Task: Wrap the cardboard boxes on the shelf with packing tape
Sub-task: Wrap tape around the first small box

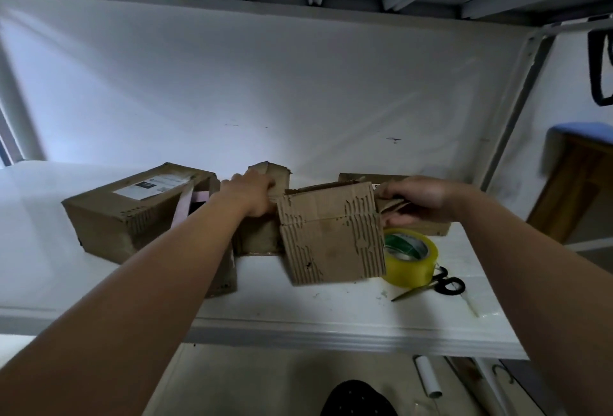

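Torn cardboard box (331, 233) tilted on white shelf (298, 316), near front edge. Left hand (250, 193) at box's left top corner, fingers curled onto cardboard behind it; exact grip hidden. Right hand (421, 198) at box's right top edge, fingers (398, 218) slightly apart, pinching a loose torn flap. Packing tape roll (409, 256) just right of box, touching it; green core print unreadable. Scissors (434, 284) right of roll. Labelled box (132, 210) left of torn box; white label text illegible.
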`<action>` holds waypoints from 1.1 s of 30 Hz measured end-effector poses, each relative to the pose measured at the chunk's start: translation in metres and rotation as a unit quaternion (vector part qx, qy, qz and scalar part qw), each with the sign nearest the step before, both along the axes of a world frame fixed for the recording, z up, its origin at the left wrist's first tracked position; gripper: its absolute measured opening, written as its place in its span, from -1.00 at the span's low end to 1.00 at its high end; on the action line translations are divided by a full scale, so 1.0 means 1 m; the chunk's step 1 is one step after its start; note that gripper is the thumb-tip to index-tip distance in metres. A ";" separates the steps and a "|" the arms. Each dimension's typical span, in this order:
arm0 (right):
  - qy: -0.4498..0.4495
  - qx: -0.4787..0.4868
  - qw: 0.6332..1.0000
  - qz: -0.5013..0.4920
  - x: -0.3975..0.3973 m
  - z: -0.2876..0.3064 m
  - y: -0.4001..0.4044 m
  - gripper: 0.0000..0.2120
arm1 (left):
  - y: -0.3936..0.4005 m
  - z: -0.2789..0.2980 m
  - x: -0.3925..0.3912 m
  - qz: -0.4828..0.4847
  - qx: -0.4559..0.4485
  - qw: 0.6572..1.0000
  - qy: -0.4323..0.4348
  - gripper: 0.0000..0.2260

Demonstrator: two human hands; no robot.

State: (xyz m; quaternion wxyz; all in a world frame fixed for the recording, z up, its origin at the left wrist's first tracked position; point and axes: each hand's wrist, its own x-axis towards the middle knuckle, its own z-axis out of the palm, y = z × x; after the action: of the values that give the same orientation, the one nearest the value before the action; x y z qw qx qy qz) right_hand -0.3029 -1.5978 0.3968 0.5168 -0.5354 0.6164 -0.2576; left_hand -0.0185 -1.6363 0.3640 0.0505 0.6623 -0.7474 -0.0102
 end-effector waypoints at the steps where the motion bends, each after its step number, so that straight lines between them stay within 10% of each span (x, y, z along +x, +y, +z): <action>1: 0.001 0.000 1.000 -0.001 0.002 0.000 -0.001 -0.72 | 0.000 0.003 0.001 -0.016 0.003 0.997 0.072 -0.52; 8: 0.002 0.008 1.000 -0.008 0.008 0.000 -0.006 -0.73 | 0.018 0.028 -0.016 -0.127 -0.011 0.927 0.352 -0.79; 15: 0.091 0.064 0.990 0.083 0.022 -0.013 0.002 -0.63 | 0.026 0.029 -0.048 -0.186 0.123 0.947 0.230 -0.73; 21: 0.049 0.005 0.998 0.040 0.017 -0.021 0.000 -0.33 | 0.023 0.015 -0.052 -0.189 -0.022 0.969 0.156 -0.92; 33: -0.041 -0.056 0.998 0.011 0.006 -0.035 -0.002 -0.69 | 0.012 0.006 -0.085 -0.109 -0.220 0.969 -0.023 -0.82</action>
State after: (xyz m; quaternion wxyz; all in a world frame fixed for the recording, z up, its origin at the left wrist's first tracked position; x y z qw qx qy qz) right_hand -0.2967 -1.5998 0.3618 0.5136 -0.5592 0.5736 -0.3074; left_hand -0.1036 -1.6240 0.3702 0.1765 0.5497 -0.7998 0.1642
